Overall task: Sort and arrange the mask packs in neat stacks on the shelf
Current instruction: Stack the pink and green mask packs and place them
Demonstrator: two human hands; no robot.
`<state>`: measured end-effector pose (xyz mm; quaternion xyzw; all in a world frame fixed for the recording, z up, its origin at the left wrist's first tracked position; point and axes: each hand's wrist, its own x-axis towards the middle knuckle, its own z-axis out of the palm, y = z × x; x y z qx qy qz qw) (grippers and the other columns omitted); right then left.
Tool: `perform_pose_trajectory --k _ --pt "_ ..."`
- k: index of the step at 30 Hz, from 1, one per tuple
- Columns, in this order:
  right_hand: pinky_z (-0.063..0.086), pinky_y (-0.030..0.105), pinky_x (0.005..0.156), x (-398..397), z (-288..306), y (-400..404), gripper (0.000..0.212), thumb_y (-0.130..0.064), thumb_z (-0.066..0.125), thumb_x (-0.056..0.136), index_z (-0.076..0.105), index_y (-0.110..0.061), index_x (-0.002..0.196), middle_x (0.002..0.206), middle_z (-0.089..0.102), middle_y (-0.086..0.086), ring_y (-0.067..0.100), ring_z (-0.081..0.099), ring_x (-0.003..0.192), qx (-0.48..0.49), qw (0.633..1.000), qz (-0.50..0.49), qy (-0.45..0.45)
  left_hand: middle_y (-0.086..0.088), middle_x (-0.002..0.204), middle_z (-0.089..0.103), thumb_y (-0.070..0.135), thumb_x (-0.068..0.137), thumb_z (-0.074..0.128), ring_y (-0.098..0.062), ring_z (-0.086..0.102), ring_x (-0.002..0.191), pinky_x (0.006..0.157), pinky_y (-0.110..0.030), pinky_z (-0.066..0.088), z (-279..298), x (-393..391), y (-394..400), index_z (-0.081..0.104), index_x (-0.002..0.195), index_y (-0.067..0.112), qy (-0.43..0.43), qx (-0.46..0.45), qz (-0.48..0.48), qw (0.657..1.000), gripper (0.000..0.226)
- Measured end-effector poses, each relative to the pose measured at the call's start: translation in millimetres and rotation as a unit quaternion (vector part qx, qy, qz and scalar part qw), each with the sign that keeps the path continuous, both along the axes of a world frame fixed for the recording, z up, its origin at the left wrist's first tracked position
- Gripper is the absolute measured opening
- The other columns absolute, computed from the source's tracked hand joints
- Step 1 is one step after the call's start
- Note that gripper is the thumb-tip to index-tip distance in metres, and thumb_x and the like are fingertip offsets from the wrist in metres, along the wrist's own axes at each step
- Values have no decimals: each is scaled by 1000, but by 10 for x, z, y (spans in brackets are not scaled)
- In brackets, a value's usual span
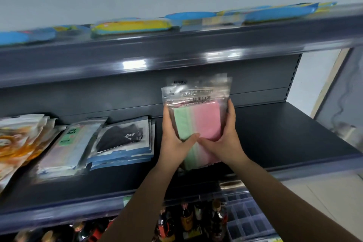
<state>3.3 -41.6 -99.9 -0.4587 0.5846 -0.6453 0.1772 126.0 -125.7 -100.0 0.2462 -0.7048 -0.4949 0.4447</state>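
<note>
a bundle of clear mask packs (197,118) is pinched upright above the shelf (275,139) by left hand (174,139) and right hand (225,139); slippery packs could be fanned out if released carelessly.

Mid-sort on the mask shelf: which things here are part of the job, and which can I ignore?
Job:
pink-green packs, gripped by left hand and right hand
black mask stack
face mask stack
orange packs
shelf

Ignore:
blue-yellow packs on the top shelf
bottles below
clear bin below
</note>
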Motion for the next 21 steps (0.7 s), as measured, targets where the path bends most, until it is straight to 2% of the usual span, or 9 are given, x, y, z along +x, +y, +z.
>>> perform_pose_trajectory --k 3,6,8,11,14,16,18,20,21 --pt "36 21 107 -14 159 -62 125 -7 86 61 -6 -48 135 145 25 -19 -2 31 134 -20 1000 -6 18 3 149 35 9 69 81 -9 38 135 110 -39 39 117 -9 -87 9 148 31 1 -12 3 1000 109" --pt "30 37 116 -16 204 -93 126 -12 88 58 -5 -64 126 154 21 -7 8 26 141 -27 999 3 24 13 149 31 5 69 80 8 34 132 109 -21 36 184 15 -119 8 146 42 18 -11 -3 1000 112" --pt "34 44 113 -1 177 -108 124 -16 90 56 0 -68 123 150 30 -1 13 34 138 -23 999 1 22 10 149 32 5 68 81 4 35 133 109 -24 38 189 24 -122 9 137 58 27 -11 -1 1000 113" --pt "42 43 107 15 148 -162 123 -23 90 53 7 -49 140 141 40 2 15 44 130 -24 999 -16 21 -2 146 40 19 59 83 -15 43 133 106 -42 43 183 -9 -136 13 126 71 38 4 15 999 110" --pt "46 31 103 -4 190 -204 122 -12 88 59 7 -32 147 135 48 -1 9 49 124 -34 999 -14 22 -2 145 42 25 57 82 -17 45 132 106 -45 42 213 -33 -168 15 127 71 49 2 23 999 108" --pt "41 15 102 -26 223 -212 123 -7 87 61 4 -35 147 136 44 -12 -5 44 126 -43 999 -1 29 5 148 37 14 63 83 -9 38 135 111 -36 37 250 -19 -194 15 128 68 55 -19 20 998 108" --pt "28 10 108 -21 274 -210 125 -12 88 60 0 -49 141 147 29 -18 -13 27 134 -49 998 0 35 25 145 28 4 67 81 14 27 133 110 -12 28 303 -14 -223 14 132 56 73 -31 10 997 107" --pt "21 29 118 -8 338 -214 124 -21 89 58 0 -61 134 155 19 -10 -1 19 142 -63 997 -8 48 35 138 24 5 67 81 26 23 126 102 0 24 378 -18 -260 16 135 48 83 -45 16 995 104" --pt "20 37 120 -7 372 -217 122 -22 89 58 1 -63 133 157 18 -7 4 19 144 -74 995 -15 58 30 139 28 11 64 83 18 26 131 105 -4 27 417 -11 -266 18 135 48 86 -54 18 995 103"
